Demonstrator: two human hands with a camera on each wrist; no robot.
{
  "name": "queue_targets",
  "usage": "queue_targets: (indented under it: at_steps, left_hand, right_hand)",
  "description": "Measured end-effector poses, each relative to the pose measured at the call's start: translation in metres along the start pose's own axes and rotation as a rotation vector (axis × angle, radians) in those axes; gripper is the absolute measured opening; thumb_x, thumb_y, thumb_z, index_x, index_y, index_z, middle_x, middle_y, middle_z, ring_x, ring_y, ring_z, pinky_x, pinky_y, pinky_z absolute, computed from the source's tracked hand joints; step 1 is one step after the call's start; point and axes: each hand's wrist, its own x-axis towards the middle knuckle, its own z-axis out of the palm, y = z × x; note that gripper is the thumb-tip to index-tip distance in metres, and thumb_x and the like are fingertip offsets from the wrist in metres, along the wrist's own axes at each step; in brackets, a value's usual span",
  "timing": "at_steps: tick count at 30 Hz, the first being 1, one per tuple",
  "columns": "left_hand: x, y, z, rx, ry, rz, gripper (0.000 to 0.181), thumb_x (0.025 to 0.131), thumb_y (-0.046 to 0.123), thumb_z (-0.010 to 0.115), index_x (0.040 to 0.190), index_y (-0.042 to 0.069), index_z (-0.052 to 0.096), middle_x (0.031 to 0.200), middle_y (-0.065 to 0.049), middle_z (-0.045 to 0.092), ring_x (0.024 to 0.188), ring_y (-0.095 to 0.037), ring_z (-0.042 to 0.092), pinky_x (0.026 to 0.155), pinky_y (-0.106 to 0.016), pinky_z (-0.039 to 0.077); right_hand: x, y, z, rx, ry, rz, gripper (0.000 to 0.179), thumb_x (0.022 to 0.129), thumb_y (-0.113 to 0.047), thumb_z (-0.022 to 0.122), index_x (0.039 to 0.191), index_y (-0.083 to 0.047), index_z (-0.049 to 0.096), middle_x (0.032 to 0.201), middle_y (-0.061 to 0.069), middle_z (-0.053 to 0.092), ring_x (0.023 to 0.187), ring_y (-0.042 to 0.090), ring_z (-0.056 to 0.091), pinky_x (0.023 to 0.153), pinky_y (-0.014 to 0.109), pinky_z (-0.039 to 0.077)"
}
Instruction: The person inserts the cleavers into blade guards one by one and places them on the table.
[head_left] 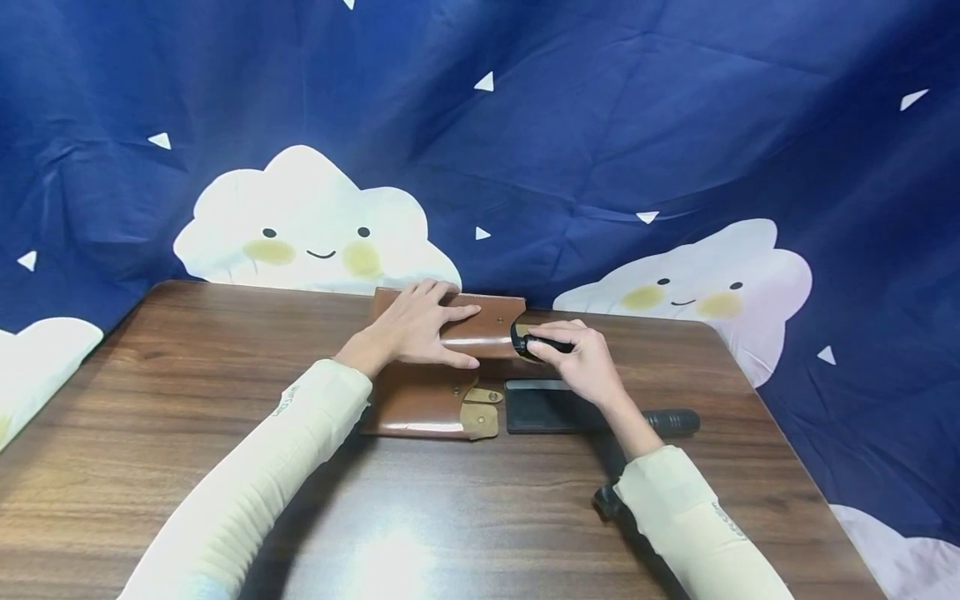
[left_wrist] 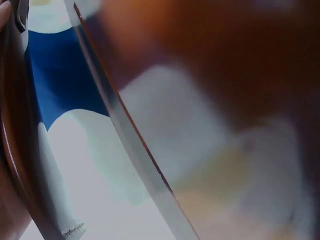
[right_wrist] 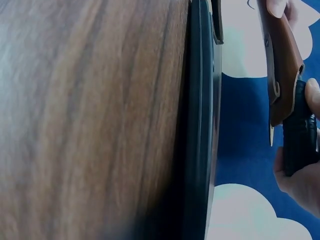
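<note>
My left hand spreads its fingers over a brown leather sheath and holds it above the table. From the sheath's right-hand opening sticks the black handle of a knife. Its blade is hidden inside. My right hand grips that handle, thumb on the near side. In the right wrist view, the same sheath shows its snap flap hanging beside the mouth. Left fingers press on its far part. Closer to me lies a second brown sheath, its flap and strap unfastened.
A wide black-bladed knife lies right of the second sheath, its ribbed black handle partly beyond my right forearm. A small black object shows beside the right sleeve. Behind the wooden table hangs a blue cloud-print curtain.
</note>
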Motion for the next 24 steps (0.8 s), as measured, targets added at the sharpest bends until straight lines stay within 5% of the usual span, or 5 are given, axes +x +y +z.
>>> queue_targets:
  at_steps: [24]
  left_hand:
    - [0.002,-0.002,0.001,-0.011,0.024,0.009,0.094,0.073,0.086,0.059,0.147,0.028,0.056,0.139,-0.014,0.048,0.125,-0.034,0.042,0.099,-0.050,0.034]
  right_hand:
    - [0.007,-0.007,0.016,-0.026,0.021,-0.024,0.021,0.085,-0.009,0.082,0.105,-0.002,0.080,0.103,0.009,0.076,0.095,0.025,0.062,0.085,0.037,0.047]
